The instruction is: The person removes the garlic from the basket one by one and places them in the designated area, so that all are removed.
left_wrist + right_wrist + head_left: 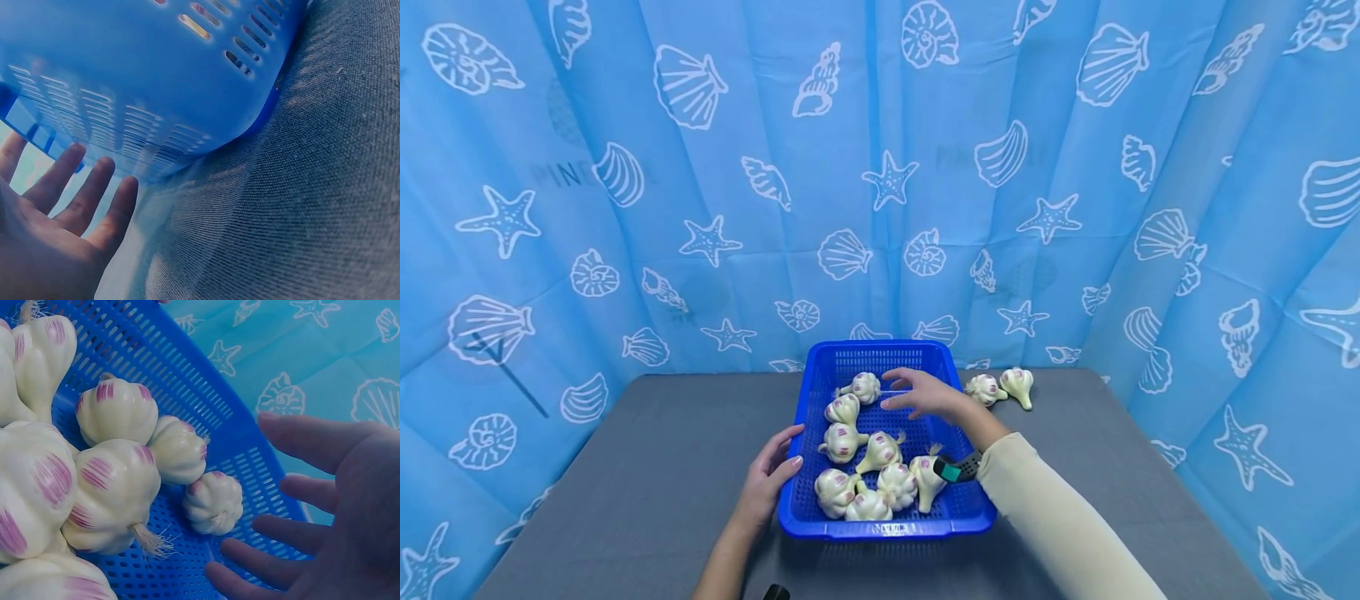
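Observation:
A blue plastic basket (787, 508) with slotted walls stands on the table and holds several white garlic bulbs (841, 442) with purple streaks. They lie mostly along its left side and near end. At the basket's left rim is my left hand (763, 483), its fingers spread against the outer side; the left wrist view shows the fingers (84, 200) extended beside the slotted wall. Over the far right part of the basket hovers my right hand (928, 396), fingers parted and nothing in them. The right wrist view has a small bulb (214, 503) a little apart from those fingertips.
Two more garlic bulbs (1018, 385) lie on the grey tabletop (685, 467), just right of the basket's far end. Behind the table hangs a blue curtain (880, 208) with white shell prints. A small black object (777, 592) shows at the near edge.

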Demonstrator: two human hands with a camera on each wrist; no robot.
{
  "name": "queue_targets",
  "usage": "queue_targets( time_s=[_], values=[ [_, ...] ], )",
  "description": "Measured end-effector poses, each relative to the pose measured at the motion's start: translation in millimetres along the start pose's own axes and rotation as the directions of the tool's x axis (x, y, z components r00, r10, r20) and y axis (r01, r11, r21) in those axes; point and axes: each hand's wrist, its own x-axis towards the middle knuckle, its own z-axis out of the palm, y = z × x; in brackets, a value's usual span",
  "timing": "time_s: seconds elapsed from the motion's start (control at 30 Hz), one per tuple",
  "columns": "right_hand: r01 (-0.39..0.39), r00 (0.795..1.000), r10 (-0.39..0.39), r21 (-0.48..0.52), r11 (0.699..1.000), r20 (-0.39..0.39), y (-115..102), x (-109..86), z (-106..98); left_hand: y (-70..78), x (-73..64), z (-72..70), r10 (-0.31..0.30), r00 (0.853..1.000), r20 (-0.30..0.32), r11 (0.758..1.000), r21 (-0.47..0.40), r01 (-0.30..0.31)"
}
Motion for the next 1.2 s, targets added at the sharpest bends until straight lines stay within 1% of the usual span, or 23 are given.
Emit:
queue_targets(
  time_s=[0.13, 0.3, 0.5, 0.6, 0.87, 0.97, 1.1, 1.2],
  values=[
    [-0.001, 0.997, 0.002, -0.015, 1.000, 0.078, 3.2, 1.7, 2.9, 0.0, -0.2, 0.0, -0.011, 1.000, -0.001, 1.000, -0.001, 0.011],
    [-0.007, 0.989, 0.016, -0.059, 0.998, 0.145, 7.2, 5.2, 7.4, 1.0, -0.3, 0.3, -0.016, 1.000, -0.003, 1.000, 0.008, 0.016],
    [-0.001, 0.974, 0.022, -0.091, 0.996, 0.226, 5.5, 4.2, 14.9, 2.3, -0.6, 1.3, -0.019, 1.000, -0.006, 1.000, 0.007, 0.019],
    [-0.005, 0.966, 0.034, -0.114, 0.993, 0.255, 4.5, 3.8, 17.1, 1.9, -0.4, 1.3, -0.025, 1.000, -0.007, 1.000, 0.005, 0.025],
    [-0.016, 0.947, 0.081, -0.208, 0.978, 0.310, 4.3, 3.6, 19.1, 1.2, -1.0, -0.4, -0.045, 0.999, -0.007, 0.999, 0.029, 0.045],
    [-0.011, 0.947, 0.089, -0.247, 0.969, 0.309, 4.3, 3.2, 20.1, 1.2, -0.7, -0.3, -0.043, 0.999, -0.007, 0.999, 0.026, 0.043],
    [0.005, 0.952, 0.097, -0.330, 0.944, 0.291, 3.5, 2.6, 22.7, 1.9, -0.9, 0.1, -0.038, 0.999, -0.007, 0.999, 0.020, 0.038],
    [0.028, 0.955, 0.097, -0.409, 0.912, 0.282, 2.7, 2.3, 25.6, 2.0, -1.1, 0.3, -0.033, 0.999, -0.004, 0.999, 0.017, 0.033]
  ],
)
